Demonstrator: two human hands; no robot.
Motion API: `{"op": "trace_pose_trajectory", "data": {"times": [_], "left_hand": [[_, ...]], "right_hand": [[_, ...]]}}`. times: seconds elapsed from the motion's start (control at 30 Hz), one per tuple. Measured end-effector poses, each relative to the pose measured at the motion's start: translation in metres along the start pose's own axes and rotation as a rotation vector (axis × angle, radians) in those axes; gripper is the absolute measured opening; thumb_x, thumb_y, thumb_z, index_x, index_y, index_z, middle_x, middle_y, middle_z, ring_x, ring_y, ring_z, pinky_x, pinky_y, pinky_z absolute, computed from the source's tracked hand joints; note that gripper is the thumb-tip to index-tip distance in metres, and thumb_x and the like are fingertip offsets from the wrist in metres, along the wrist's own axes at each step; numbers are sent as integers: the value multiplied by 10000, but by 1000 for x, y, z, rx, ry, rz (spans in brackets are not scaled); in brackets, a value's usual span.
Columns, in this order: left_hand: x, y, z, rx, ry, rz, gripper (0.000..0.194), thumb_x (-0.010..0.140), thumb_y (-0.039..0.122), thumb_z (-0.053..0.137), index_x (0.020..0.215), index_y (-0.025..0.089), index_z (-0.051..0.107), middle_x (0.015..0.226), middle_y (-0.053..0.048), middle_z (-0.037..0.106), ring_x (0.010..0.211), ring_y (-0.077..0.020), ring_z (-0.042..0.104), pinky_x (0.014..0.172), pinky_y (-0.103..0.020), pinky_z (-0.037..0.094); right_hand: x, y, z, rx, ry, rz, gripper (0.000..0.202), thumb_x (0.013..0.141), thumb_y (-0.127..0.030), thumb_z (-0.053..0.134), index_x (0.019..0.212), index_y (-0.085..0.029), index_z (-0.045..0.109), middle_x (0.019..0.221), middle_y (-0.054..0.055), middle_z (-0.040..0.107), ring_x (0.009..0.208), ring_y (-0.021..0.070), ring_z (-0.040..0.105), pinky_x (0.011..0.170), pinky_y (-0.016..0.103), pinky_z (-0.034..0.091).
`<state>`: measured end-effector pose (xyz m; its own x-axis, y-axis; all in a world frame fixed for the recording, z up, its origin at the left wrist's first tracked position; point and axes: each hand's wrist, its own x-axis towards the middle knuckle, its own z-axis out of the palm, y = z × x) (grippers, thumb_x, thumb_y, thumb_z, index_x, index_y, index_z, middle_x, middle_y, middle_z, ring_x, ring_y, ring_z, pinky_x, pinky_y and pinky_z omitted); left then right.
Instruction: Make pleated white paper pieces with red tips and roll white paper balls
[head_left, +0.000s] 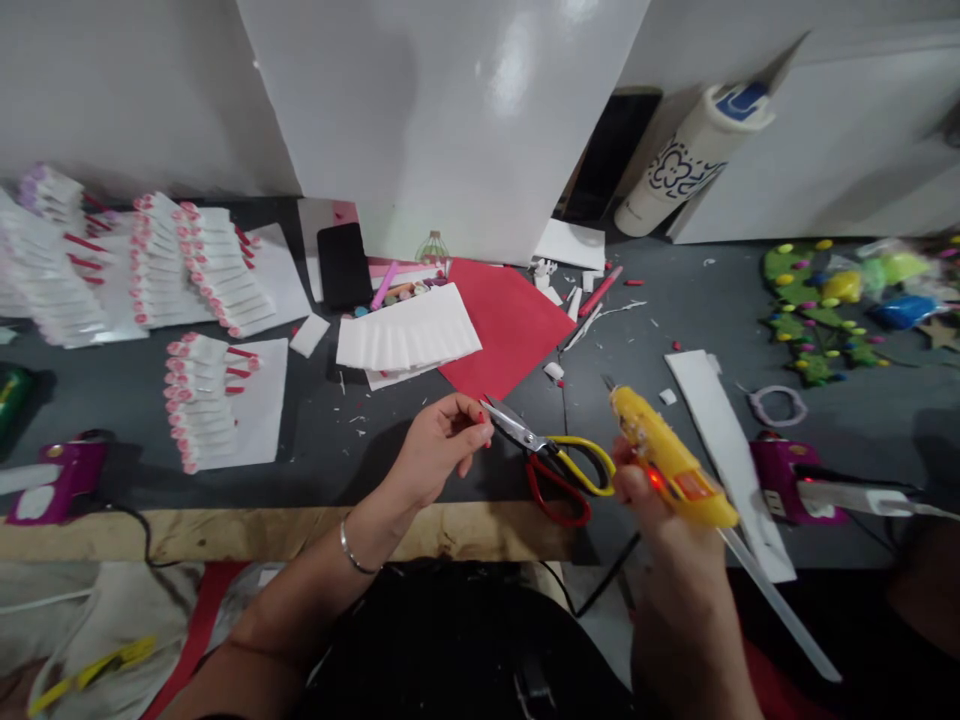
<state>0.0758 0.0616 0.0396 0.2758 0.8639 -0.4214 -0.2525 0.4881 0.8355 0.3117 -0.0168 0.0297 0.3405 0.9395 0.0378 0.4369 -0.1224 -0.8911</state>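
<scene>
Yellow glue gun (670, 455) fills the curled right hand (669, 530); left hand (442, 445) pinches a red bit (481, 418), scissors (534, 440) at its three o'clock.

The yellow glue gun (673, 455) partly hides the right hand (669, 532).

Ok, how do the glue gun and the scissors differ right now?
The glue gun is held in the right hand, while the scissors lie on the table.
The glue gun has a bulky, mostly yellow body; the scissors have slim metal blades and differently coloured handles, one yellow, one red.
The glue gun shows a glowing red light; the scissors show none.
Both have yellow parts.
</scene>
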Motion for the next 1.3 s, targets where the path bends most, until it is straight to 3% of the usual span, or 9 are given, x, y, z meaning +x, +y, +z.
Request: {"op": "trace_pose_trajectory", "data": {"times": [0.23, 0.4, 0.63, 0.77, 0.9, 0.97, 1.1, 1.2, 1.3], "left_hand": [[-4, -7, -6, 446, 97, 252, 105, 765, 212, 680, 775, 178, 581, 769, 15, 604, 549, -53, 482, 437, -165, 371], [-9, -11, -11, 802, 166, 560, 53, 833, 178, 658, 822, 190, 607, 840, -2, 645, 666, -91, 555, 529, -190, 422], [-11, -9, -14, 1050, 259, 650, 145, 834, 192, 718, 850, 205, 574, 833, 17, 664, 717, -118, 607, 577, -220, 449], [-10, -9, -16, 1203, 293, 751, 167, 856, 235, 713, 854, 206, 548, 806, 23, 660, 699, -121, 613, 547, -216, 429], [-8, -12, -18, 1333, 298, 927, 144, 897, 236, 668, 890, 199, 530, 778, 13, 655, 714, -132, 614, 587, -226, 453], [-8, -13, -19, 1408, 277, 983, 116, 918, 232, 637, 911, 192, 527, 775, 1, 658, 727, -141, 614, 592, -233, 453], [-9, -16, -19, 1547, 196, 1068, 73, 944, 227, 591, 955, 171, 546, 804, -26, 669, 741, -159, 606, 561, -249, 428], [-11, -17, -21, 1584, 142, 1105, 35, 947, 169, 562, 981, 161, 561, 814, -32, 666, 753, -160, 598, 550, -250, 415], [-13, -18, -24, 1515, 121, 1084, 48, 955, 166, 540, 987, 168, 575, 824, -32, 671, 773, -158, 599, 593, -243, 450]], "right_hand": [[56, 48, -26, -705, 47, -75, 463, 824, -698, 489, 746, -243, 519, 735, 59, 567, 653, 210, 544, 579, 333, 397], [77, 82, -28, -809, 41, -31, 493, 808, -698, 466, 771, -218, 578, 729, 70, 539, 662, 232, 533, 592, 354, 422], [81, 100, -29, -760, -20, -54, 573, 792, -627, 560, 1095, -150, 649, 901, 132, 613, 871, 291, 597, 759, 414, 497], [71, 77, -38, -819, -11, -66, 647, 800, -633, 581, 1230, -150, 610, 1109, 199, 612, 982, 341, 607, 800, 469, 508], [51, 27, -30, -753, 101, -101, 563, 849, -621, 539, 1179, -179, 653, 1118, 180, 635, 940, 314, 633, 776, 458, 523], [37, 1, -11, -513, 50, -124, 430, 873, -559, 559, 1091, -207, 678, 977, 105, 667, 756, 217, 637, 710, 380, 532], [16, -31, 46, -80, -327, -166, 292, 874, -405, 622, 1101, -227, 672, 906, 52, 705, 717, 163, 635, 655, 292, 524], [11, -37, 77, 56, -383, -111, 198, 864, -371, 625, 950, -212, 703, 801, 30, 708, 643, 145, 608, 610, 270, 504], [11, -36, 91, 151, -366, -23, 180, 854, -372, 622, 820, -213, 698, 731, 9, 701, 629, 144, 612, 616, 268, 503]]}}
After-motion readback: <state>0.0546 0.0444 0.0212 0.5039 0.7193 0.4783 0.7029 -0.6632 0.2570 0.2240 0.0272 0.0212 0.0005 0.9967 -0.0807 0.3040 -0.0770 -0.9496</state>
